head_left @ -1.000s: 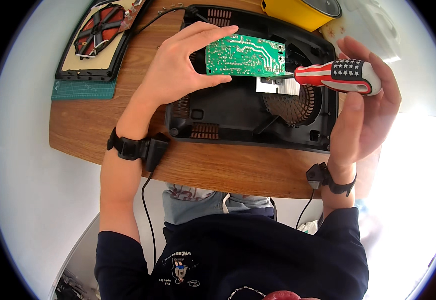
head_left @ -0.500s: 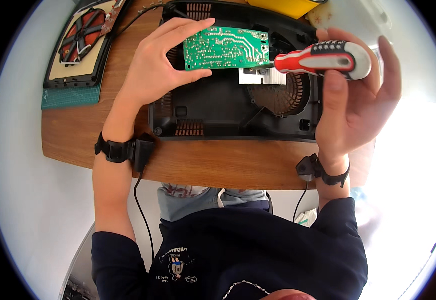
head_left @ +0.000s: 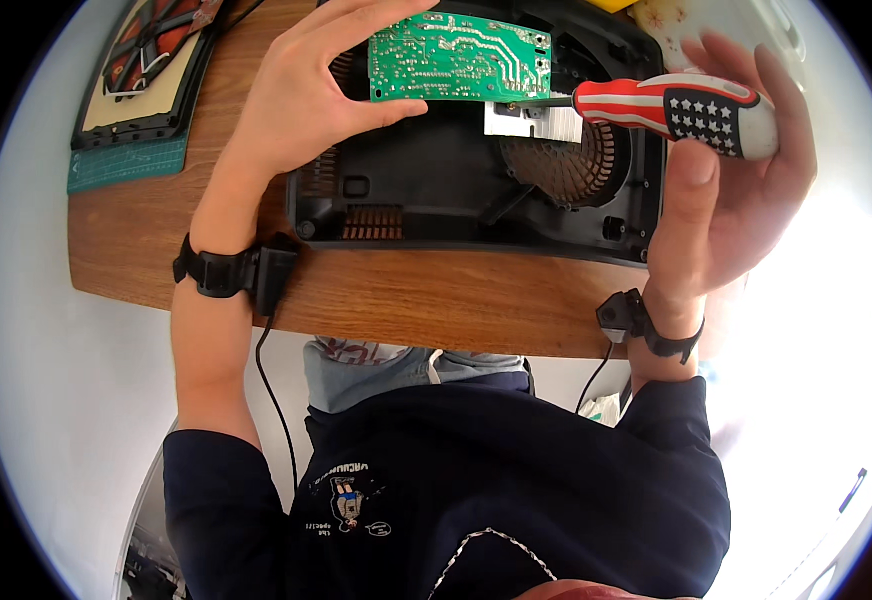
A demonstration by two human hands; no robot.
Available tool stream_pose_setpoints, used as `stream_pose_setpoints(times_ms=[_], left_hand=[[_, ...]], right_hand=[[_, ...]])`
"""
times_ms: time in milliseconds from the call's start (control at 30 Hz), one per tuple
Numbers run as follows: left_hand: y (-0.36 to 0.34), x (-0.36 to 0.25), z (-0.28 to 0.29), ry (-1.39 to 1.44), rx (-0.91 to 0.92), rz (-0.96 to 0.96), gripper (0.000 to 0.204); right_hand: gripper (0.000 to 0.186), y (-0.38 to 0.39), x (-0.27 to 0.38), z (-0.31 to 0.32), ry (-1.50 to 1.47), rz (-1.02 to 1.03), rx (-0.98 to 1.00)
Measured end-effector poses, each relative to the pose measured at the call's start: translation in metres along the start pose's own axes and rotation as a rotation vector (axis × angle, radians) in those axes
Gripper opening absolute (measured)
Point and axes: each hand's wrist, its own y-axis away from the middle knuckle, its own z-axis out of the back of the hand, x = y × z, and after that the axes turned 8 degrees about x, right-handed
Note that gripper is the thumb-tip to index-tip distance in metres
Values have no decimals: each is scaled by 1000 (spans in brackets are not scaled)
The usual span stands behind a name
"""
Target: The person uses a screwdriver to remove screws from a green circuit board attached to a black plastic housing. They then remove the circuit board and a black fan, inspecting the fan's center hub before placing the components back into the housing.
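My left hand (head_left: 301,110) grips a green circuit board (head_left: 461,58) by its left end, fingers along the top edge and thumb along the bottom one. The soldered side faces up. A silver finned heat sink (head_left: 562,122) juts out under the board's lower right edge. In my right hand (head_left: 731,200) lies a screwdriver (head_left: 676,110) with a red, white and black star-patterned handle, held level between thumb and fingers. Its shaft points left to the heat sink beside the board's edge; the tip's exact contact is hard to make out. Beneath them is a black plastic housing (head_left: 416,190).
On the left, a black-framed panel with a red and black coil (head_left: 151,50) rests on a green cutting mat (head_left: 136,165). The wooden table's (head_left: 436,300) front edge runs before my body. Cables hang from black wrist straps on both arms. Part of a yellow object shows at the top right.
The screwdriver handle has turned about its axis, and the fingers of my right hand have shifted around it. The whole scene sits a little higher in view. My left hand keeps its hold on the board.
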Motion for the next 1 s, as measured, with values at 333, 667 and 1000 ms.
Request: stream_pose_setpoints(times_ms=[333,667,1000], left_hand=[[0,2,-1,12,-7,-4,79],[-1,-2,0,6,14,27,78],[1,-2,-1,-26,7,15,76]], right_hand=[[65,-4,-6,2,-6,67,26],[62,-5,-7,6,8,88,51],[67,-5,-1,1,-129,39,-6]])
